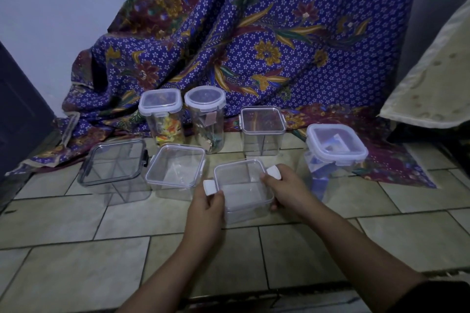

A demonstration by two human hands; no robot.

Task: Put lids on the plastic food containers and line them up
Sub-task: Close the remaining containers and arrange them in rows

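— Holding the small square container from both sides, is that what the person is doing?

— Yes. The left hand is gripping its nine o'clock side and the right hand its three o'clock side, probably to keep it steady while the two white latches are sticking out unclipped. The left fingers are curling around the wall with the thumb lying just under the left latch; the right fingers are wrapping the far side — whether they are pressing the latch itself is hard to tell.

— Where is it sitting?

— On the tiled floor, nearest the person, at three o'clock from the flat square container and the black-rimmed container. It is looking like the third in a front row.

— And what is inside them?

— Those three are appearing empty. At twelve o'clock the tall square jar is showing yellow and orange bits, the round jar some small items too dim to name. The clear box is seeming empty; the blue-lidded tub at two o'clock is holding something blue.

— All lidded?

— Apparently, though the held one's latches are standing open.
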